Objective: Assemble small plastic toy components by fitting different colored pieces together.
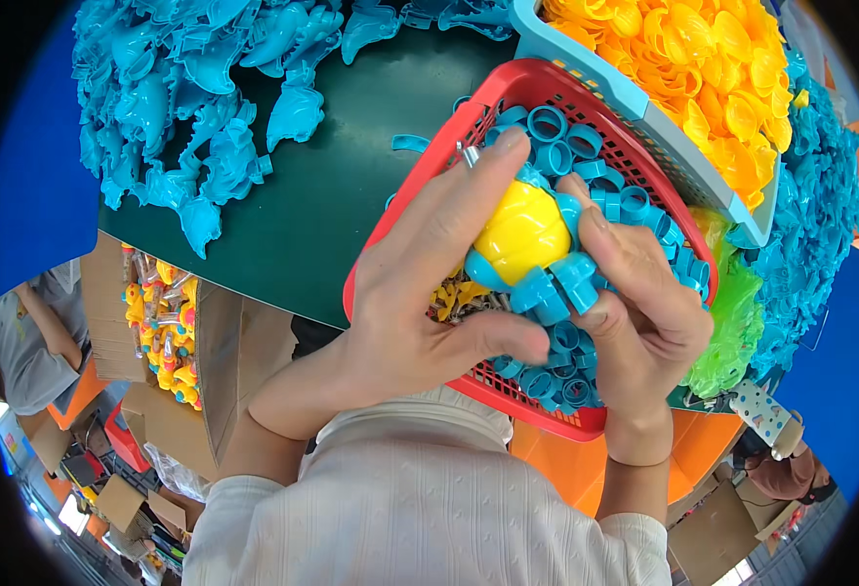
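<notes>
A turtle-like toy [522, 234] with a rounded yellow shell and blue limbs is held over the red basket [488, 93]. My right hand [644, 303] is closed around its right side, fingertips and thumb on the blue parts. My left hand [420, 264] curves about its left side, index finger reaching up past the shell and thumb stretched out below. A small metal pin [470, 154] pokes out beside the left fingertips, seemingly gripped between the fingers. Below the hands and around them, blue rings [549, 124] fill much of the basket. Small metal pieces and yellow bits [459, 296] lie in its left part.
A grey-blue crate [644, 103] of yellow shells [693, 59] adjoins the basket. Blue parts are heaped at far left [156, 98] and right [820, 215] on the dark green table [351, 127]. A green plastic bag [732, 332] lies at right; a carton [220, 361] of finished-looking toys stands lower left.
</notes>
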Available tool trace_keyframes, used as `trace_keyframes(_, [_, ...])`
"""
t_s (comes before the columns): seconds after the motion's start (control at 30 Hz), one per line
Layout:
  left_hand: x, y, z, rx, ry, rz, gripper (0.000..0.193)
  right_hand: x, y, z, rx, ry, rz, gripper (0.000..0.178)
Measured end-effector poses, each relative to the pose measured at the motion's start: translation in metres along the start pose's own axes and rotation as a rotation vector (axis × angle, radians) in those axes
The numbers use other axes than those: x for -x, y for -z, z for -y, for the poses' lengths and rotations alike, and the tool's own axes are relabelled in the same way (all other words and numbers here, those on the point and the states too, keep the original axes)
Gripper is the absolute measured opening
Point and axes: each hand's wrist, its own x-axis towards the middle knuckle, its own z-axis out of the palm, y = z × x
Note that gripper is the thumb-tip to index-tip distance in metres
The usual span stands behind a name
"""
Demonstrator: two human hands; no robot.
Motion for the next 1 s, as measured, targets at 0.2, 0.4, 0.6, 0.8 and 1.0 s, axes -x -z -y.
trace_keyframes(0.2, [-0.002, -0.001, -0.006, -0.004, 0.061, -0.075, 0.096, -0.001, -0.004, 0.001, 0.132, 0.041, -0.015, 0.04])
trace_keyframes(0.4, [-0.002, 0.001, -0.006, -0.052, 0.057, -0.089, 0.092, 0.001, -0.005, 0.002, 0.119, 0.031, 0.0, 0.038])
trace_keyframes(0.6, [-0.004, 0.002, -0.002, -0.184, -0.004, -0.036, 0.089, 0.001, -0.001, -0.002, 0.105, 0.037, -0.012, 0.041])
trace_keyframes(0.8, [0.001, -0.007, -0.003, 0.41, 0.21, -0.158, 0.094, 0.0, 0.003, -0.003, 0.056, 0.053, 0.022, 0.052])
trace_keyframes(1.0, [0.003, -0.003, -0.002, 0.187, -0.016, -0.217, 0.107, -0.001, -0.001, 0.002, -0.044, -0.005, 0.057, 0.064])
